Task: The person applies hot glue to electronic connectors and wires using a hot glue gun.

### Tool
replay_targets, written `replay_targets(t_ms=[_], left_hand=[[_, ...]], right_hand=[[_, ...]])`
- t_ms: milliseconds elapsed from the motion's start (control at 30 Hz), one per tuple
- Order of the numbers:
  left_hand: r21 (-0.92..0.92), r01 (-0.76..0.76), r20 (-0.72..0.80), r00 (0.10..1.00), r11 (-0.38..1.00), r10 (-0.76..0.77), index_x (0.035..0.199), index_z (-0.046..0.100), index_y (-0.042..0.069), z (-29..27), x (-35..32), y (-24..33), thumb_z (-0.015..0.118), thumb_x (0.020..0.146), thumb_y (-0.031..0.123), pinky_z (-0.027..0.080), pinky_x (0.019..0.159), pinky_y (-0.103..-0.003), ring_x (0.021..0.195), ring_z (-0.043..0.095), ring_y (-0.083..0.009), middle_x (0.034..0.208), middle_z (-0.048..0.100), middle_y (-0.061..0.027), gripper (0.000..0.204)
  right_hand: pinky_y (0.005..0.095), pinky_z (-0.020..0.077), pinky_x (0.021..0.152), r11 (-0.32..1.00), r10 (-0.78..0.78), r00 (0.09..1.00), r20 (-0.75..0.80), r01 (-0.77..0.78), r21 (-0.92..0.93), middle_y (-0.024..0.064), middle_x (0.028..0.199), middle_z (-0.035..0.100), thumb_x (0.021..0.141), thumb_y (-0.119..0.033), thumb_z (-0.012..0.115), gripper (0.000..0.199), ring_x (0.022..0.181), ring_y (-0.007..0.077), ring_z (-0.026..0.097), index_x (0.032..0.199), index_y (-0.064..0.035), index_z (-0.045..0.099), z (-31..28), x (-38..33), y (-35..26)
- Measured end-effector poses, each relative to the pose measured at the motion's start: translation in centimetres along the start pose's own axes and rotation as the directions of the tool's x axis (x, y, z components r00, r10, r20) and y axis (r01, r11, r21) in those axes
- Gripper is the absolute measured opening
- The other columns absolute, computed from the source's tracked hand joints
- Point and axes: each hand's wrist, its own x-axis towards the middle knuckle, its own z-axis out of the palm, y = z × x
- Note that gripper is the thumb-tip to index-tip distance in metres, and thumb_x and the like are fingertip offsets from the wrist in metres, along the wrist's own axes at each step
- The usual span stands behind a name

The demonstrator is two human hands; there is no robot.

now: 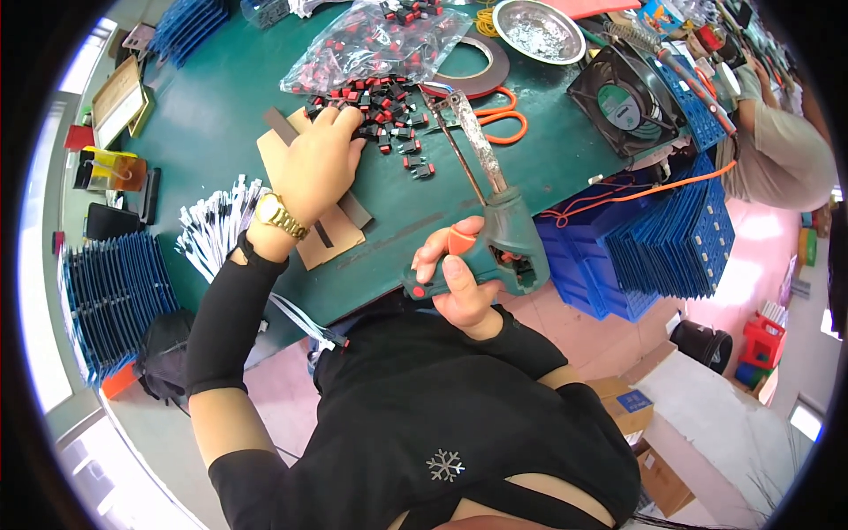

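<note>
My right hand (455, 281) grips the green pistol-shaped soldering gun (505, 237) by its handle, near the table's front edge, with its long metal tip (473, 132) pointing away toward the pile of small parts. My left hand (322, 163), with a gold wristwatch (281, 216), reaches forward and its fingers rest on a heap of small black and red switches (389, 110). The fingertips are partly hidden among the parts, so I cannot tell whether one is pinched. A piece of brown cardboard (327, 234) lies under that hand.
A clear bag of the same switches (380, 40), a roll of dark tape (481, 62), orange scissors (503, 119), a metal bowl (539, 31) and a black fan (623, 97) lie farther back. White-tipped wire bundles (212, 230) sit left. Blue trays (110, 300) stack at both sides. Another person (777, 150) sits at right.
</note>
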Motion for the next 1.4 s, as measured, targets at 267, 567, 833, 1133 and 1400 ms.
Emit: replay_targets(t_ms=[267, 567, 833, 1133, 1400], left_hand=[[-0.279, 0.048, -0.054, 0.996, 0.959, -0.065, 0.099, 0.060, 0.003, -2.6, -3.0, -0.2, 0.069, 0.071, -0.003, 0.047, 0.065, -0.026, 0.071, 0.056, -0.0159, 0.087, 0.057, -0.0052, 0.030], [-0.578, 0.258, 0.076, 0.962, 0.774, -0.263, 0.098, 0.067, 0.002, -4.6, -8.9, -1.9, 0.067, 0.076, -0.005, 0.046, 0.064, -0.021, 0.069, 0.058, -0.0107, 0.087, 0.063, -0.0033, 0.024], [-0.217, 0.169, -0.216, 0.952, 0.961, -0.216, 0.091, 0.069, 0.002, -3.3, -9.8, -1.6, 0.067, 0.075, 0.001, 0.049, 0.064, -0.030, 0.071, 0.063, -0.0235, 0.084, 0.064, -0.0088, 0.016], [-0.355, 0.282, -0.246, 0.892, 0.891, -0.380, 0.089, 0.068, 0.001, -3.1, -10.1, -0.4, 0.069, 0.075, 0.002, 0.048, 0.057, -0.028, 0.061, 0.061, -0.0194, 0.079, 0.065, -0.0105, 0.014], [-0.240, 0.168, -0.225, 0.949, 0.956, -0.223, 0.091, 0.067, 0.000, -2.8, -10.5, -1.1, 0.066, 0.080, 0.003, 0.046, 0.055, -0.025, 0.064, 0.059, -0.0178, 0.084, 0.063, -0.0075, 0.012]], right_hand=[[0.0358, 0.0498, 0.073, 1.000, 0.017, 1.000, -0.005, -0.017, -0.019, 0.0155, 0.093, 0.058, 0.088, -0.001, 0.050, 0.036, 0.072, 0.0172, 0.058, 0.122, -0.0058, 0.038, 0.0, -0.2, 0.1], [0.0361, 0.0502, 0.073, 0.998, 0.002, 0.998, 0.061, 0.003, -0.070, 0.0158, 0.093, 0.059, 0.087, 0.001, 0.051, 0.040, 0.073, 0.0178, 0.058, 0.124, -0.0065, 0.038, -0.1, 0.3, 0.2], [0.0374, 0.0492, 0.076, 0.993, 0.019, 0.996, 0.084, -0.010, -0.116, 0.0164, 0.094, 0.059, 0.086, 0.000, 0.051, 0.043, 0.073, 0.0185, 0.058, 0.126, -0.0079, 0.038, -0.4, 0.2, 0.2], [0.0363, 0.0485, 0.070, 0.982, 0.025, 0.999, 0.025, -0.020, -0.186, 0.0146, 0.090, 0.057, 0.085, -0.010, 0.053, 0.044, 0.067, 0.0168, 0.055, 0.126, -0.0102, 0.038, 0.4, 0.2, 0.0], [0.0371, 0.0484, 0.071, 0.986, 0.010, 1.000, 0.026, -0.006, -0.164, 0.0150, 0.091, 0.057, 0.085, -0.008, 0.053, 0.043, 0.069, 0.0173, 0.056, 0.125, -0.0091, 0.037, 0.3, -0.1, 0.1]])
